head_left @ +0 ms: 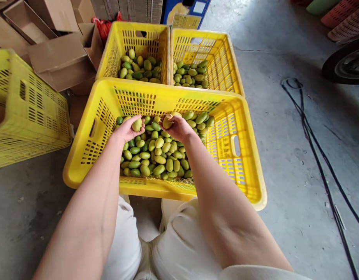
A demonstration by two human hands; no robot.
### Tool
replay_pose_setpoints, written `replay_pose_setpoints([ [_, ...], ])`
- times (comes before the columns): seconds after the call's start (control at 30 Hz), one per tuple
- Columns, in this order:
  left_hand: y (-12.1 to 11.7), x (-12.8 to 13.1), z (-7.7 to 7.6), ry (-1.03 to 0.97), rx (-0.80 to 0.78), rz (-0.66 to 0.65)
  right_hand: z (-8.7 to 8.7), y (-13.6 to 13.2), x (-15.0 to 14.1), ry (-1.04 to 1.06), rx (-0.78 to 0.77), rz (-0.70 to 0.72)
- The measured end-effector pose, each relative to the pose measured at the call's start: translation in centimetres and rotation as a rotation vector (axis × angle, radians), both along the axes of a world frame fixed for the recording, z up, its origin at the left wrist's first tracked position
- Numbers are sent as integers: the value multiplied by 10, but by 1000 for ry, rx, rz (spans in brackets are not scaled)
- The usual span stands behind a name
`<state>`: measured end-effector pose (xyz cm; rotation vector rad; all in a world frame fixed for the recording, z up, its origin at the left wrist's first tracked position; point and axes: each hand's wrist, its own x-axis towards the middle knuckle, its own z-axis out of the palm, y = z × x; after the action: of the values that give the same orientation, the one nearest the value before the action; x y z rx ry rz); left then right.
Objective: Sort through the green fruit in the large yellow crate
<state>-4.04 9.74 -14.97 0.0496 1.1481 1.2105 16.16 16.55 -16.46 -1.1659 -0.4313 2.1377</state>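
Snugly between fingers (pixel 140 121), a fruit (pixel 136 125)

Over the near yellow crate (pixel 249 163) of green fruit (pixel 156 155), the left hand (pixel 128 130) holds a yellowish fruit (pixel 136 124) and the right hand (pixel 179 128) grips another fruit (pixel 167 122), with two more crates (pixel 168 42) behind.

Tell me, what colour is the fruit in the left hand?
Yellowish green. The fruit in the left hand shows best in the head view.
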Motion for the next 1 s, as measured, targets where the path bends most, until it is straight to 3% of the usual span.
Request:
replay_pose_setpoints([
  [0.13, 3, 0, 0, -81, -3, 114, 1, -5, 1, -17, 31, 62],
  [0.27, 2, 2, -1, -59, -39, 100, 0, -7, 1, -76, 55, 120],
  [0.6, 5, 0, -9, -23, -61, 148, -5, -4, 2, -77, -14, 12],
  [0.8, 7, -1, -11, -36, -14, 224, -11, 2, 1, -9, -8, -145],
  [1.0, 8, 3, -16, 68, -13, 268, -5, -5, -1, 2, 32, -70],
])
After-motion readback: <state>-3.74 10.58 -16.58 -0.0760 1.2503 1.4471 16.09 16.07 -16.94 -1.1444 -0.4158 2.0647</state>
